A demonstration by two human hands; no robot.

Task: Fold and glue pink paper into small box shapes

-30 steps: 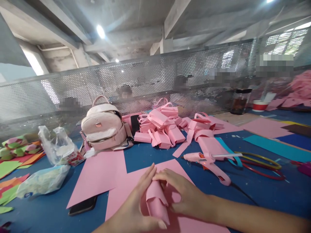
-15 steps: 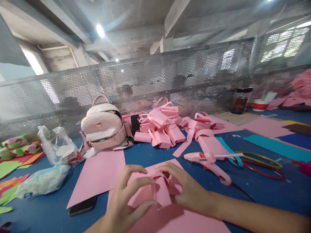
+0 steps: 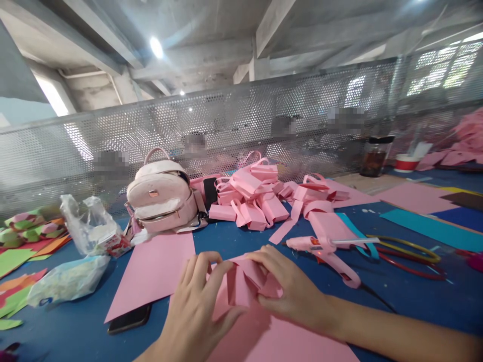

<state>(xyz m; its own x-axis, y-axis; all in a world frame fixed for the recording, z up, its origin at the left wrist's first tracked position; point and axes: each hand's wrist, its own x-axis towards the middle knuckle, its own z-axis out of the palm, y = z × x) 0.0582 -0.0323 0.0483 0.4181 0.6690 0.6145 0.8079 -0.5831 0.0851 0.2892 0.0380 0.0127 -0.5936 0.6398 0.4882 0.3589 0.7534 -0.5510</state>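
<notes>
A small folded piece of pink paper (image 3: pixel 238 285), shaped like a little box or bag, is held upright between my two hands. My left hand (image 3: pixel 196 294) curls at its left side, index finger at the upper edge and thumb low in front. On the right, my right hand (image 3: pixel 292 289) pinches it, fingers over the top and thumb at the lower side. Beneath lies a large pink paper sheet (image 3: pixel 298 344). To the right of my hands rests a pink hot glue gun (image 3: pixel 328 251) with a white glue stick in its back.
Pink paper bags (image 3: pixel 252 196) with strip handles are heaped behind. A pale backpack (image 3: pixel 160 196) stands left of them, before a perforated metal screen (image 3: pixel 234 120). A phone (image 3: pixel 130 319) lies partly under another pink sheet (image 3: pixel 154 271). Plastic bags (image 3: pixel 70 281) sit at left.
My left fingers have closed in against the paper's left side. The folded piece has turned and its top now leans differently; my right hand has kept its grip.
</notes>
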